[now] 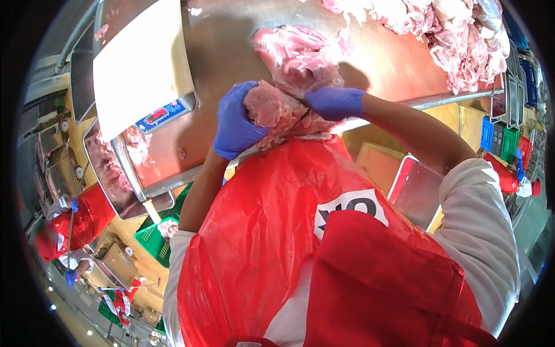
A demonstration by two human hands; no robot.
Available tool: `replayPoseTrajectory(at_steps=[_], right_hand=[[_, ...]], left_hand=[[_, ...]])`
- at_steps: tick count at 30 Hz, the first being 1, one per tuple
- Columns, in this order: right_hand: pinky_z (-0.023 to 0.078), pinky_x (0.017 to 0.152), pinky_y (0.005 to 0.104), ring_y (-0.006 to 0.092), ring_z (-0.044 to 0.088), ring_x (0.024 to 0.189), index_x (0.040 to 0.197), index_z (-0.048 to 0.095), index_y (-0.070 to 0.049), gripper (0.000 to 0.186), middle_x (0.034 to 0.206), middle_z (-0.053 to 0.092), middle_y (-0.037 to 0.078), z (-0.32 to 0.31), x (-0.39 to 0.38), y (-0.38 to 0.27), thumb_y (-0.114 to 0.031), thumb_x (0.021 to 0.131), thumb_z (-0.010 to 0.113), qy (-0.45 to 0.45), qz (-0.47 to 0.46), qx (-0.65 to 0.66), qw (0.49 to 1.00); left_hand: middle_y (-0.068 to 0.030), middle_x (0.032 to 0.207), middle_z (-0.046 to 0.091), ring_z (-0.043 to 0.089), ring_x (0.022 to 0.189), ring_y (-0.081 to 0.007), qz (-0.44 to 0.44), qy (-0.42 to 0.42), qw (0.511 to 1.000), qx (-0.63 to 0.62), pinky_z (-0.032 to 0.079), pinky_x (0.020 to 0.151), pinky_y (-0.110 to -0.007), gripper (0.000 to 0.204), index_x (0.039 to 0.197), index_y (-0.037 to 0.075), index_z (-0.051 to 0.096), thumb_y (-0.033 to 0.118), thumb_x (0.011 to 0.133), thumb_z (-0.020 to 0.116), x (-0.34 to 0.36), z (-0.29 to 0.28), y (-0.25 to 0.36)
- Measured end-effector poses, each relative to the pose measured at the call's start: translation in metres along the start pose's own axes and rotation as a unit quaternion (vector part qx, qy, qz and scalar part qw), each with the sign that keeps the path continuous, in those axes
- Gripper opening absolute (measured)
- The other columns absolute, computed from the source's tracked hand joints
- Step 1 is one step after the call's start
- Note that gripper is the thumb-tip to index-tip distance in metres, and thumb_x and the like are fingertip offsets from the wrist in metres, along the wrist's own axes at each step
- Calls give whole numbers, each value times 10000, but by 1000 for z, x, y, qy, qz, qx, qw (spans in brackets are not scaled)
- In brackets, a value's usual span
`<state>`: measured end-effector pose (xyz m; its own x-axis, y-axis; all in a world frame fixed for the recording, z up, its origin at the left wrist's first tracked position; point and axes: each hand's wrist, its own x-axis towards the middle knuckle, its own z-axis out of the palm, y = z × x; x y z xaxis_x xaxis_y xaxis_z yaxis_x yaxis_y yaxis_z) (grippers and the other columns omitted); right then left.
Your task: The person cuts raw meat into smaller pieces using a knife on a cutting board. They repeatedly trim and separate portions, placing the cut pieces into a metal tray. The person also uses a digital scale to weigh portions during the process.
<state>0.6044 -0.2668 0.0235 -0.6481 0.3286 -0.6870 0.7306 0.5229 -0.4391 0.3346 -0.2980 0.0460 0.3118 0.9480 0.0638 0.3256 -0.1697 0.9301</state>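
Note:
A raw piece of meat (270, 110) lies at the front edge of the metal table, close against my red apron. My left hand (237, 124), in a blue glove, grips it from the left with the fingers wrapped round its side. My right hand (336, 103), also in a blue glove, is closed at the right side of the same meat. A thin dark shape shows by its fingers, but what it holds is hidden. Just beyond both hands rests a larger pink piece of meat (300, 55), touching the nearer one.
A scale (165, 115) with a large white board (141, 63) stands at the left. Meat is heaped (462, 49) at the far right. Below the table's left end are a metal tray (113, 168) with meat scraps and a green basket (155, 240). Other people work farther off on both sides.

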Motion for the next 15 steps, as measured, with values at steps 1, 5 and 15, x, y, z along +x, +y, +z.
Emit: replayPoseTrajectory(at_steps=[1,5,15], right_hand=[[527,596,488,395,680,698,1178,525,18,305,735,653,226,3,-11,-12,-27,876,527,28,16,35,999],[531,586,508,424,676,714,1051,501,-11,139,742,655,219,58,-57,-3,-93,939,489,109,91,71,987],[538,612,536,440,680,775,1091,513,-65,158,856,676,224,77,2,-14,-157,964,489,224,73,56,970]], left_hand=[[-63,1046,705,647,952,-146,-11,6,1000,-17,521,872,-318,362,1071,15,650,115,748,778,-2,-3,4],[-73,1017,703,652,941,-143,-38,98,991,-77,520,856,-307,428,1085,13,640,136,717,818,-15,-22,10],[-99,1029,695,661,942,-190,11,45,997,68,528,856,-319,482,1079,-1,631,136,674,853,-32,-35,52]])
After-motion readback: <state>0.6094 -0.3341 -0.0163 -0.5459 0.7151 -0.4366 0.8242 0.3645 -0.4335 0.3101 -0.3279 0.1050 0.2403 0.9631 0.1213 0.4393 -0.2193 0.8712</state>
